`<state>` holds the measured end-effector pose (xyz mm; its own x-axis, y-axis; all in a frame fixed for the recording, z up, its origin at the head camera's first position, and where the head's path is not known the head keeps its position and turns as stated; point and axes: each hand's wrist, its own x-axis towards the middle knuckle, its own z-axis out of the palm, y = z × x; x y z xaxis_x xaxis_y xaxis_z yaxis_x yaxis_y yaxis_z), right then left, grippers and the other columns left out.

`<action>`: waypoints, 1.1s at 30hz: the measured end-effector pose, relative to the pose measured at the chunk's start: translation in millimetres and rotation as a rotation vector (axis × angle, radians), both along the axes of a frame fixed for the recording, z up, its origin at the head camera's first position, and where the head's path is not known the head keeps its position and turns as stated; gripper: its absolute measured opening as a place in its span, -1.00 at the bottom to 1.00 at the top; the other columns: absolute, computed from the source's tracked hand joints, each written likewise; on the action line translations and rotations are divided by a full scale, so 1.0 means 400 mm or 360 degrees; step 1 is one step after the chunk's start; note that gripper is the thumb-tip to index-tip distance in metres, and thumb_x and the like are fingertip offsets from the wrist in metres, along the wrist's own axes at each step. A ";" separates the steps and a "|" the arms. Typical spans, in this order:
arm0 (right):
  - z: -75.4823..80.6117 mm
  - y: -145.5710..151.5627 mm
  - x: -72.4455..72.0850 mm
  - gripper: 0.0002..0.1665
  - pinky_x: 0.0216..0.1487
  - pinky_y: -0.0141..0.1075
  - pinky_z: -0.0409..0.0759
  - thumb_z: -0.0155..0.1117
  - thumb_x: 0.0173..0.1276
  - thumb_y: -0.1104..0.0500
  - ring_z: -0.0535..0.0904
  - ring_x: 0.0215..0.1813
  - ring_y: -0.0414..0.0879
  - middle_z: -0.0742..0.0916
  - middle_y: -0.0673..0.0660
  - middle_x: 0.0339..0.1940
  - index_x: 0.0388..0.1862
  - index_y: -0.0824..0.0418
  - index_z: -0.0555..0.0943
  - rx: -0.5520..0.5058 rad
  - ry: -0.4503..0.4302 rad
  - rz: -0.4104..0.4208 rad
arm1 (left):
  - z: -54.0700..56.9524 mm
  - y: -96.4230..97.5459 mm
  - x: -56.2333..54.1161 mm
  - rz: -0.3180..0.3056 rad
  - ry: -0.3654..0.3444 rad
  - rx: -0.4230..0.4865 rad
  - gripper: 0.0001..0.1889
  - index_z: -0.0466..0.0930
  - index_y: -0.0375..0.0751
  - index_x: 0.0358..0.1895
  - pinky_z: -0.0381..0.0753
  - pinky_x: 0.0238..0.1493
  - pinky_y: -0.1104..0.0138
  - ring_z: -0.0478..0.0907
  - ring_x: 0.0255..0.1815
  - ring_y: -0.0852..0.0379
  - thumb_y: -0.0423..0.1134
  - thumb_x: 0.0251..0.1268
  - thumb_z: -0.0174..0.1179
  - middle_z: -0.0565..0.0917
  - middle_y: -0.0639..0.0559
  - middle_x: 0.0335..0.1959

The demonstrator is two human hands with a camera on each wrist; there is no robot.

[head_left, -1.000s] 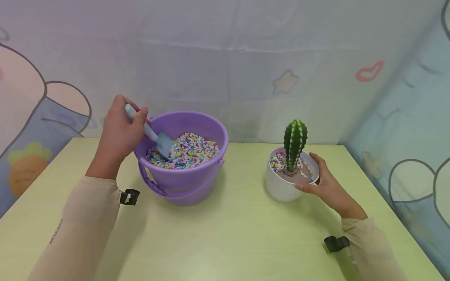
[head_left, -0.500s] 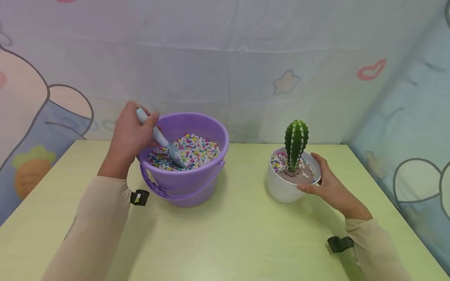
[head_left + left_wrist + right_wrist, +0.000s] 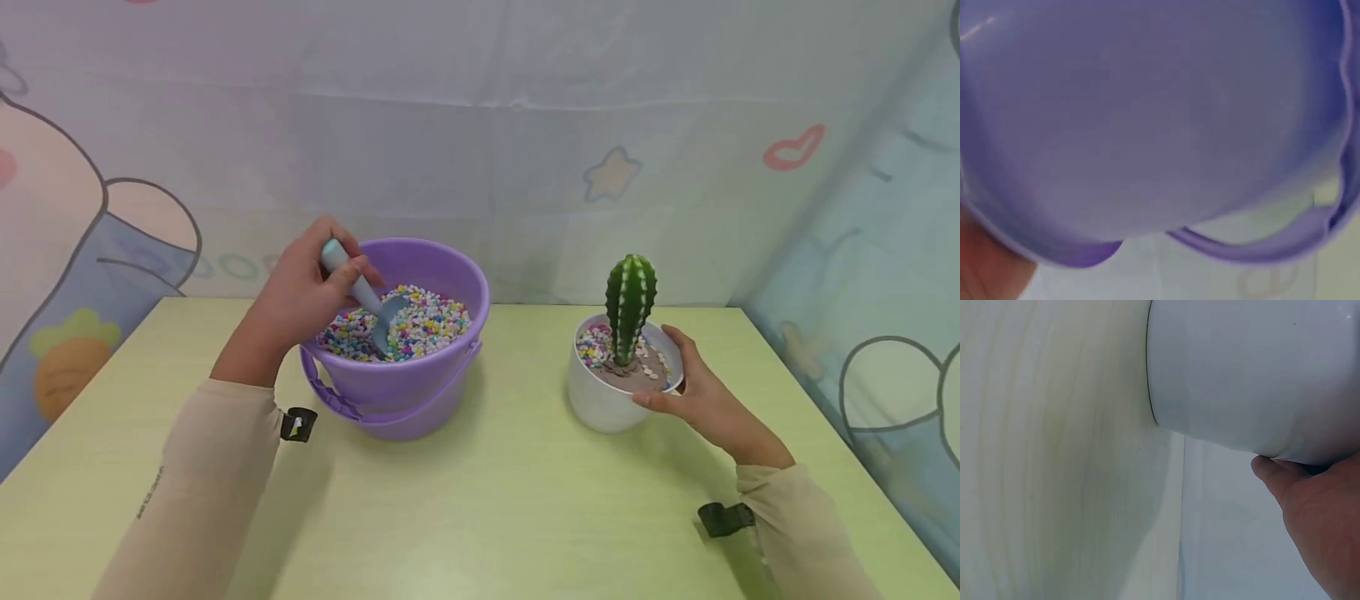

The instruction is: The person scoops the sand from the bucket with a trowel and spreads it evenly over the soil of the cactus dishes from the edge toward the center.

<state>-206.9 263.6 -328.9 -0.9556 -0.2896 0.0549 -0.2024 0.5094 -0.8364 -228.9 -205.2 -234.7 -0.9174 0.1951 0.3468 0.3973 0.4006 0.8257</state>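
My left hand [image 3: 311, 287] grips the handle of a light blue toy shovel [image 3: 366, 293] over the near left side of a purple bucket [image 3: 405, 387]. The shovel's blade dips into small multicoloured pebbles [image 3: 431, 321] inside the bucket. On the right, a white pot [image 3: 606, 400] holds a green cactus [image 3: 631, 308] standing upright in brown soil [image 3: 637, 375]. Pebbles cover the left part of that soil, with a few white ones at the right. My right hand [image 3: 701, 400] holds the pot's right rim, thumb at the front. In the left wrist view, the bucket's wall [image 3: 1147, 125] fills most of the picture.
Both containers stand on a pale yellow-green table [image 3: 487, 508]. The bucket's handle [image 3: 330, 396] hangs down its front. A printed cloth [image 3: 525, 183] rises behind the table and along its right side. Each wrist bears a small black strap mount [image 3: 298, 424].
My left hand has moved right with the shovel, and the blade has turned and shifted rightward through the pebbles. My right hand stays on the pot's rim.
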 end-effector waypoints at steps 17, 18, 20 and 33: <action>-0.003 -0.003 0.012 0.21 0.33 0.28 0.13 0.36 0.36 0.16 0.01 0.48 0.23 0.07 0.35 0.51 0.58 0.18 -0.35 -0.0023 0.0013 0.0009 | 0.008 0.011 0.002 0.0629 -0.0202 -0.0149 -0.54 0.18 -0.34 0.12 0.71 -0.44 0.19 0.67 -0.36 -0.15 0.05 0.55 -0.10 0.48 -0.34 -0.11; -0.002 -0.003 0.015 0.21 0.34 0.28 0.13 0.36 0.36 0.15 0.01 0.49 0.23 0.07 0.34 0.51 0.58 0.18 -0.35 -0.0017 0.0011 0.0006 | 0.007 0.011 0.003 0.0605 -0.0191 -0.0119 -0.55 0.19 -0.33 0.11 0.71 -0.43 0.19 0.67 -0.35 -0.15 0.03 0.55 -0.09 0.47 -0.33 -0.10; -0.001 -0.002 0.018 0.20 0.34 0.28 0.13 0.35 0.36 0.14 0.02 0.48 0.23 0.08 0.34 0.51 0.57 0.18 -0.35 -0.0011 0.0012 -0.0001 | 0.006 0.012 0.005 0.0541 -0.0151 -0.0057 -0.61 0.21 -0.33 0.07 0.71 -0.40 0.20 0.67 -0.32 -0.16 -0.02 0.55 -0.06 0.49 -0.32 -0.10; -0.001 -0.008 0.026 0.21 0.34 0.26 0.13 0.36 0.37 0.10 0.01 0.49 0.26 0.07 0.33 0.51 0.58 0.16 -0.35 -0.0009 0.0004 -0.0055 | 0.001 0.023 0.026 0.0556 0.0008 -0.0138 -0.72 0.27 -0.28 -0.02 0.61 -0.46 0.26 0.68 -0.44 -0.07 -0.10 0.54 -0.03 0.59 -0.28 -0.25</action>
